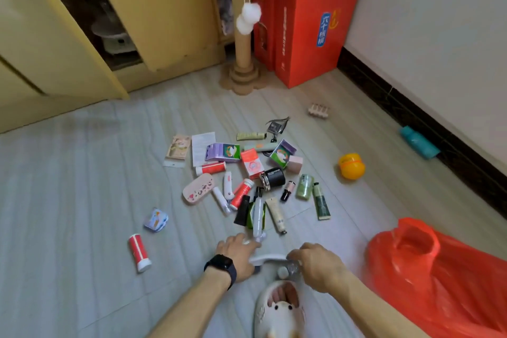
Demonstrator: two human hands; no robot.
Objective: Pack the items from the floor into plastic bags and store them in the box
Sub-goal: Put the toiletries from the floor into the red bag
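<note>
Several small toiletries lie scattered on the grey floor: tubes, small boxes, a black jar [272, 177] and a pale lavender bottle [258, 217]. My left hand [236, 253], with a black watch on the wrist, holds a white curved object [267, 258] at the near edge of the pile. Its fingertips lie by the base of the lavender bottle. Just to the right, my right hand [319, 265] pinches a small clear bottle with a white cap [287, 269]. An open red plastic bag [428, 269] lies on the floor at the right, next to my right arm.
A red tube [139, 252] and a blue-white packet [156, 219] lie apart at the left. A yellow ball [351, 166] and a teal bottle [418, 141] sit near the right wall. Red gift bags [307, 22], a scratching post [244, 57] and yellow cabinets stand behind. My slippered foot [279, 307] is below.
</note>
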